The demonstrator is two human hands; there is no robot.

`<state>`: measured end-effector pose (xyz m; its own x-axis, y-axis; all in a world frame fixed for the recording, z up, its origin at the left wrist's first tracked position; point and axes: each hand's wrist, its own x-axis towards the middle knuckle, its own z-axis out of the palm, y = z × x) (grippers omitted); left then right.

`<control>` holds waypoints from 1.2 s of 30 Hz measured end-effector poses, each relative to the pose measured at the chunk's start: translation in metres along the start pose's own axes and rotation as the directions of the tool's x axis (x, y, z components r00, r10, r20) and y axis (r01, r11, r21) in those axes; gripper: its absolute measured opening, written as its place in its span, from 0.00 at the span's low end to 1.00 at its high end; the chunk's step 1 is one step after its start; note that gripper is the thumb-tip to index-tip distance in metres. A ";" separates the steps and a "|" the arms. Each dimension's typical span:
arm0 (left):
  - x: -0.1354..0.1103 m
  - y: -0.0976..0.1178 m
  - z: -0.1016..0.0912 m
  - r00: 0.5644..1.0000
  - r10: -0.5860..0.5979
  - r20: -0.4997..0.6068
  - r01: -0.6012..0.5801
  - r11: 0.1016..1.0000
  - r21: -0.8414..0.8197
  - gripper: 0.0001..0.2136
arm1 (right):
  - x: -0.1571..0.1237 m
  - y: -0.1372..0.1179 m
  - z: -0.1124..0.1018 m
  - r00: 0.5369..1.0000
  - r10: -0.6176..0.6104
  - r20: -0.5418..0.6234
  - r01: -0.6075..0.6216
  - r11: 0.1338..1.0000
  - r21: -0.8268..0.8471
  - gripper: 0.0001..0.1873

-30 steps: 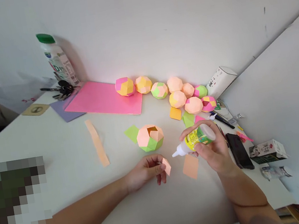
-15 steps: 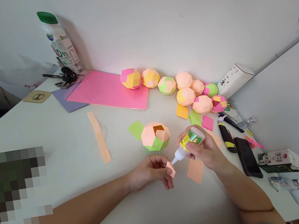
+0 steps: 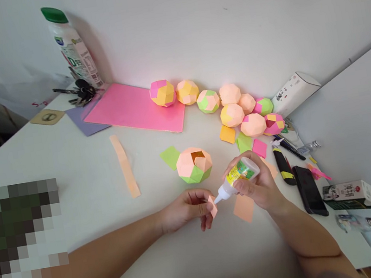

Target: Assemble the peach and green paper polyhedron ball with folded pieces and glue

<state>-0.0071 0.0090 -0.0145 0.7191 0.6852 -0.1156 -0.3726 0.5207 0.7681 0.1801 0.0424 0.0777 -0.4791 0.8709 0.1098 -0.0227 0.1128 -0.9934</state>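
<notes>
My left hand (image 3: 184, 210) pinches a small folded peach paper piece (image 3: 212, 205) just above the white table (image 3: 71, 176). My right hand (image 3: 258, 184) grips a small glue bottle (image 3: 239, 176) with a yellow-green label, its white nozzle touching the paper piece. Just behind my hands sits a peach and green paper ball (image 3: 194, 165) with an open gap on top. A flat peach paper square (image 3: 243, 208) lies under my right wrist.
Several finished paper balls (image 3: 234, 113) line the wall. A pink sheet (image 3: 135, 110), purple sheet, keys (image 3: 77, 93) and a tall bottle (image 3: 71, 46) stand back left. A peach strip (image 3: 125, 166), coloured squares, a phone (image 3: 309, 190), pens and small cartons (image 3: 350, 196) lie around.
My right hand brought the glue bottle down and left until its nozzle met the paper piece in my left hand. The view shifted slightly.
</notes>
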 end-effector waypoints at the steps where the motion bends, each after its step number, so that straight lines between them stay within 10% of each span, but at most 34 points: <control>1: 0.000 0.000 0.000 1.000 0.000 0.002 0.000 1.000 0.003 0.16 | 0.000 0.001 0.000 1.000 -0.005 0.000 0.005 1.000 0.005 0.14; 36: -0.002 0.001 0.000 0.999 0.007 0.039 -0.010 0.996 0.093 0.14 | -0.004 -0.001 0.002 0.998 0.067 0.017 -0.065 0.995 -0.076 0.20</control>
<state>-0.0086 0.0084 -0.0138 0.7389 0.6683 -0.0858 -0.3242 0.4642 0.8243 0.1798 0.0381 0.0783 -0.4942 0.8683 0.0427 0.0753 0.0917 -0.9929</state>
